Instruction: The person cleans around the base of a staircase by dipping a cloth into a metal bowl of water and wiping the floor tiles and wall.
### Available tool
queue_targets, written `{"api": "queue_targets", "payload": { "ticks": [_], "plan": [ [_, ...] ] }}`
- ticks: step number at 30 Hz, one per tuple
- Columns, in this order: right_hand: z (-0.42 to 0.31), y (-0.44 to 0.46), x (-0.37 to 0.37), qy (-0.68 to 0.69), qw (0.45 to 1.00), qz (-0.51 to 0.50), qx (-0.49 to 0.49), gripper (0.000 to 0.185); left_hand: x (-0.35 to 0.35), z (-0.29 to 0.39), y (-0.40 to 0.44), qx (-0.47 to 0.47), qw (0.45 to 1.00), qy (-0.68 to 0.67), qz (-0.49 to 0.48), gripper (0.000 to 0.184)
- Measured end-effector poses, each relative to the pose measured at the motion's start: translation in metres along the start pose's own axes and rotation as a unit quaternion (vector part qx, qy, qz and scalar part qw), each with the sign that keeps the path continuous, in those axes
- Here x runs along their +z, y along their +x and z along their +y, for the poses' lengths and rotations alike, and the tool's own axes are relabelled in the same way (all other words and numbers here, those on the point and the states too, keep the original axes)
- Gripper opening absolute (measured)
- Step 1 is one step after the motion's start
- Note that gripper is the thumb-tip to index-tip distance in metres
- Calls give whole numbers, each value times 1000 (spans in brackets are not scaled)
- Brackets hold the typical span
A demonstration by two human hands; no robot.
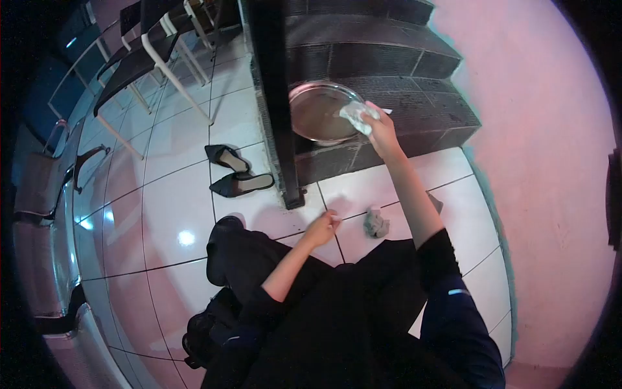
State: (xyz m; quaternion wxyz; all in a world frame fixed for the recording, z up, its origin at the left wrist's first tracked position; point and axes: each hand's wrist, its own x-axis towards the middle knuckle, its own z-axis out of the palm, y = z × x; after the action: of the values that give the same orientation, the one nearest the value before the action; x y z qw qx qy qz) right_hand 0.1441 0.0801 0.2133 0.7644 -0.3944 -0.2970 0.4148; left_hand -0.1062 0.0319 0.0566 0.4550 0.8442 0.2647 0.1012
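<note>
My right hand (383, 133) is closed on a crumpled white cloth (357, 115), holding it over the right rim of a round metal basin (317, 139). Murky brownish water fills part of the basin, which stands on the lowest dark stair step. Closer to me, my left hand (321, 229) is low over the white floor tiles with its fingers curled together. A small pale bit shows at its fingertips, too small to name. A crumpled grey cloth (376, 223) lies on the floor to the right of that hand.
Dark tiled stairs (382, 61) rise ahead, beside a black metal post (275, 117). Black pointed shoes (236, 184) stand left of the post. Chairs (139, 74) are at the upper left, a metal bench (48, 194) at the far left, a pink wall (551, 194) on the right.
</note>
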Motion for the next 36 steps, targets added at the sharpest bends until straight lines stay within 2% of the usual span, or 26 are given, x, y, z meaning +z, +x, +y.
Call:
{"api": "queue_targets", "payload": {
  "ticks": [2, 3, 4, 5, 6, 7, 9, 10, 12, 13, 14, 16, 18, 19, 21, 22, 23, 27, 28, 29, 31, 32, 33, 34, 35, 36],
  "plan": [
    [22, 37, 6, -167, 983, 66, -38, 54, 15, 23, -15, 127, 989, -48, -58, 36],
    [30, 47, 9, -171, 983, 58, -37, 54, 35, 24, -26, 187, 968, -118, -123, 45],
    [38, 55, 11, -276, 955, 91, -60, 50, 44, 36, -48, 126, 904, -301, -277, 60],
    [43, 63, 17, -375, 915, 124, -85, 46, 22, 72, -80, 217, 888, -299, -275, 70],
    [31, 51, 42, -347, 928, 130, -42, 48, 31, 74, -105, 168, 829, -410, -341, 68],
    [34, 54, 46, -346, 929, 129, -43, 48, 42, 75, -129, 113, 750, -513, -402, 66],
    [44, 59, 43, -323, 939, 112, -51, 47, 27, 87, -166, 98, 815, -507, -262, 59],
    [40, 51, 51, -320, 939, 117, -48, 47, 15, 83, -176, 93, 815, -507, -266, 59],
    [32, 36, 63, -383, 912, 137, -53, 46, -13, 69, -200, -26, 899, -324, -293, 47],
    [34, 35, 61, -382, 912, 144, -52, 46, -35, 64, -214, -61, 913, -304, -264, 44],
    [35, 36, 58, -449, 880, 139, -72, 48, -62, 60, -229, -95, 926, -281, -234, 40],
    [43, 47, 47, -544, 819, 137, -115, 55, -114, 51, -265, -134, 933, -231, -240, 41],
    [39, 47, 47, -568, 811, 107, -88, 55, -151, 58, -291, -349, 884, -135, -282, 44],
    [35, 47, 51, -591, 801, 69, -61, 56, -160, 67, -295, -349, 885, -130, -281, 44],
    [36, 46, 52, -605, 792, 65, -60, 55, -172, 78, -300, -318, 925, -18, -206, 48],
    [38, 48, 49, -664, 746, 35, -40, 56, -170, 74, -298, -248, 955, 30, -159, 52],
    [39, 51, 47, -720, 693, 5, -20, 56, -171, 72, -290, -249, 956, 30, -155, 52],
    [34, 40, 62, -777, 629, 6, 18, 58, -181, 75, -189, -52, 998, -30, -28, 40],
    [35, 41, 59, -781, 624, -10, 10, 60, -170, 44, -153, -64, 993, -94, 13, 32],
    [38, 43, 59, -782, 623, -12, 3, 60, -172, 46, -117, -97, 990, -40, 92, 26],
    [42, 44, 57, -823, 567, 10, 20, 60, -145, -11, -34, -33, 926, -185, 329, 26],
    [43, 48, 55, -825, 565, 12, 17, 60, -130, -44, -3, -57, 891, -197, 404, 26],
    [43, 50, 55, -809, 586, -12, 40, 58, -127, -45, 12, -82, 851, -208, 475, 27],
    [42, 52, 53, -793, 605, -37, 64, 56, -125, -49, 17, -82, 850, -213, 475, 27],
    [44, 54, 52, -795, 601, -37, 65, 56, -123, -55, 18, -51, 830, -198, 518, 28],
    [45, 54, 55, -778, 627, -5, 40, 53, -126, -54, 18, -20, 810, -179, 559, 29]
  ]
}}
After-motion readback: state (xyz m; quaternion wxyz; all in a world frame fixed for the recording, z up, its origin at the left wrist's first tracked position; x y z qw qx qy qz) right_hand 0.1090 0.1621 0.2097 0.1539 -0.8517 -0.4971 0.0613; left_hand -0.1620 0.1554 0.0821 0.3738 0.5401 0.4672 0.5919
